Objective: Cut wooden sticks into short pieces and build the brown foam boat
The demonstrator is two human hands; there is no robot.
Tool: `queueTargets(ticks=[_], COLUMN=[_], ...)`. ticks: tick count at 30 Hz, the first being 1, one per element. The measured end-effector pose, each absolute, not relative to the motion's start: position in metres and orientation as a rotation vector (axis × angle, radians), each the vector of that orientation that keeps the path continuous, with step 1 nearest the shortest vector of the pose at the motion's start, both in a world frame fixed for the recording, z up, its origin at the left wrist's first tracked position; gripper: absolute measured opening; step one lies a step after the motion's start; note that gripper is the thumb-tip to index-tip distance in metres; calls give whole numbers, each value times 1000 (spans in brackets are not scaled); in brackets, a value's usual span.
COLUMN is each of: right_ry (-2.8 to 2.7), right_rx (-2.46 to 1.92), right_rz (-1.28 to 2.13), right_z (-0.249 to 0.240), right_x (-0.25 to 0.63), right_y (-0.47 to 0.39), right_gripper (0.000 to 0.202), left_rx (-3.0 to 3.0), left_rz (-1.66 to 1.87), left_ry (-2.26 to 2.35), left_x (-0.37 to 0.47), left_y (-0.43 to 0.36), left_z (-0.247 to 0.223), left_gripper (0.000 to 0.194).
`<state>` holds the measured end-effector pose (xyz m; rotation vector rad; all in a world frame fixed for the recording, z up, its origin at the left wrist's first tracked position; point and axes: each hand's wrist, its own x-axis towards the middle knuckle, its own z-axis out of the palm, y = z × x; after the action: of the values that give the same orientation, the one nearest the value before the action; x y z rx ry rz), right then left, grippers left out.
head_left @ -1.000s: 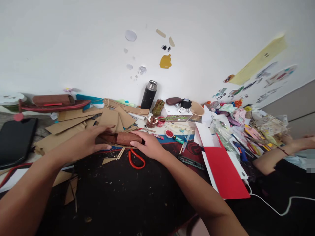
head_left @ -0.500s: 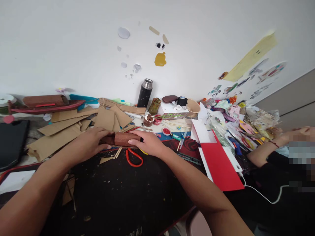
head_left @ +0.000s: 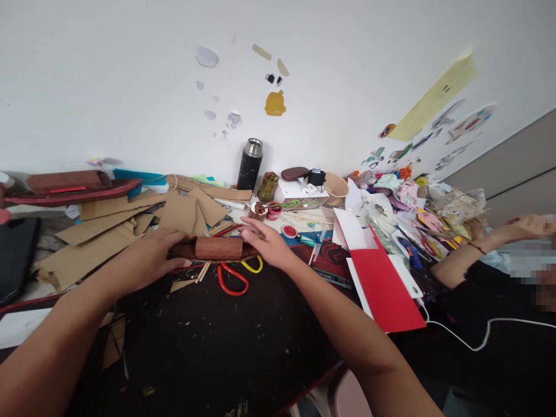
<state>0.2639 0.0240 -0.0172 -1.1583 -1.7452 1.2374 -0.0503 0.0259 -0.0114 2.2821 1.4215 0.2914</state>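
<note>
A small brown model boat (head_left: pixel 219 248) with a rounded canopy lies at the far side of the black table surface. Around its left end is my left hand (head_left: pixel 158 258), with the thumb in front and the fingers behind. My right hand (head_left: pixel 270 242) is at the boat's right end, its fingers stretched out and apart; whether it touches the hull I cannot tell. Just in front of the boat are an orange-red scissor handle (head_left: pixel 233 281) and a yellow handle loop (head_left: pixel 252 266). Thin wooden sticks (head_left: pixel 202 272) lie beside them.
Cardboard pieces (head_left: pixel 91 255) are piled at left, below a larger model boat (head_left: pixel 73 185). Behind stands a black thermos (head_left: pixel 250 165). A red folder (head_left: pixel 386 284), a utility knife (head_left: pixel 332 278) and cluttered craft scraps (head_left: pixel 403 197) lie right. Another person's arm (head_left: pixel 473 255) is at far right.
My right hand has come off the boat's canopy and spread its fingers toward the right end, uncovering more of the boat and the yellow loop. The view has shifted slightly right.
</note>
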Motion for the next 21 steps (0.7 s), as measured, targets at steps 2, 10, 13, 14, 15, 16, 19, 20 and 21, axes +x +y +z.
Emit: queueTargets(ticks=[2, 10, 13, 14, 15, 16, 19, 20, 21], right_ry=[-1629, -1950, -2136, -2172, -2194, -2201, -2203, -2206, -2210], right_rx=[-1188, -1256, -1259, -1269, -1282, -1296, -1310, -1308, -1310], right_rz=[1221, 926, 782, 747, 721, 701, 682, 680, 676], right_z=[-21, -12, -5, -4, -3, -2, -1, -2, -3], right_x=[274, 285, 277, 274, 270, 268, 260, 258, 256], right_y=[28, 15, 12, 11, 12, 13, 16, 17, 18], right_gripper=[51, 29, 33, 35, 36, 35, 32, 31, 30], left_rx=[2274, 2241, 2242, 2243, 2247, 2253, 2261, 2260, 2257], left_rz=[294, 285, 296, 303, 308, 309, 296, 292, 292], left_ry=[1422, 1421, 1426, 1424, 1419, 1409, 1394, 1391, 1390], left_x=[-50, -50, -49, -49, -50, -50, -50, -50, -49], left_y=[27, 25, 24, 24, 24, 24, 24, 24, 24], left_z=[-12, -6, -6, -7, -8, -8, -10, -10, -9], left_gripper=[55, 53, 52, 52, 51, 51, 47, 46, 46])
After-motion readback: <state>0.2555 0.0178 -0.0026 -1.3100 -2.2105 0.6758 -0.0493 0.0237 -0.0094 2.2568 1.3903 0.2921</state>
